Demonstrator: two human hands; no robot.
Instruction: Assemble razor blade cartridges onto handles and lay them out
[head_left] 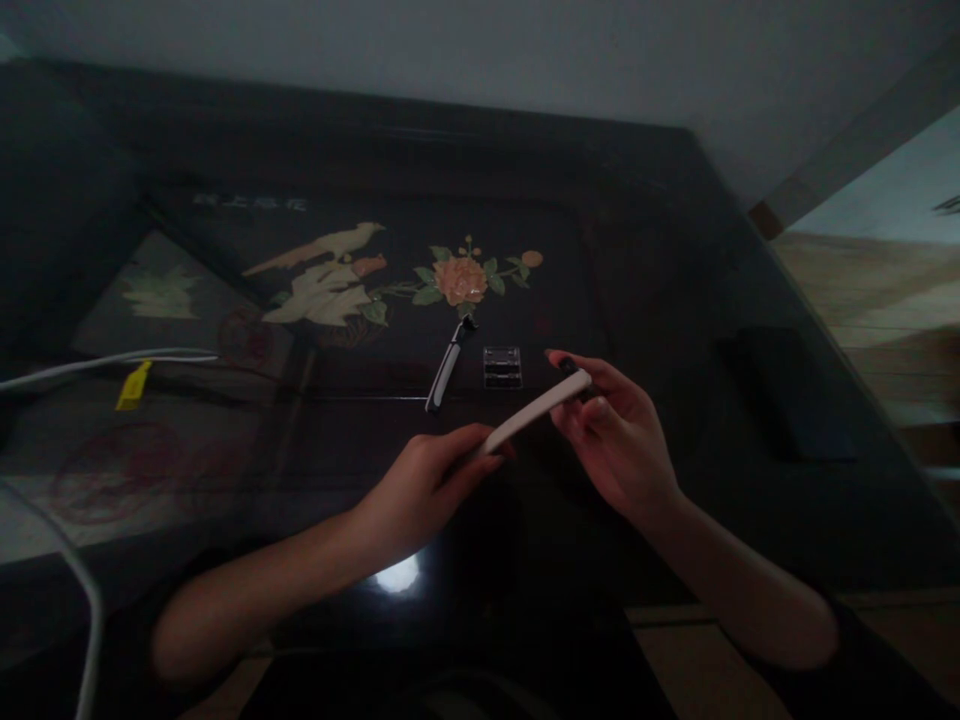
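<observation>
You've got the low end of the pale handle (536,408) in your left hand (431,485) mid-frame and its dark tip (568,366) pinched in your right hand (619,435), so a finger slip could drop it on the glossy bench (637,280). Push forward and you might bump the clear case (502,367) or grey-handled tool (448,372) just above; there's more room right of centre, before the dark slab (795,395) and the bench's right edge.

The tabletop (652,260) bears pale characters (250,202) at 10 o'clock; 上 and 花 are legible. The red stamp (244,338) at 9 o'clock is unreadable.
</observation>
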